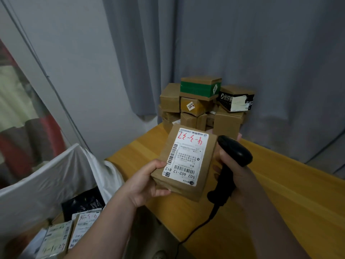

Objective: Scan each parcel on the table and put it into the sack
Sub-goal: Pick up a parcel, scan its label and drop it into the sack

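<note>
Your left grip clasps the brown parcel at its near-left corner, thumb on top. The small print on its white label is too blurred to read. Just right of the parcel, your right grip wraps the black barcode scanner, fingers mostly hidden. Beneath the parcel lies the yellow worktop; behind it are stacked cartons and a grey curtain. Lower left, the white sack, cut off, holds labelled parcels.

held parcel, label: red "4-3-37", printed "502 602-12 812" | black box, 1 o'clock: "全球" | sacked parcel, 7 o'clock: "4-3-16"
</note>
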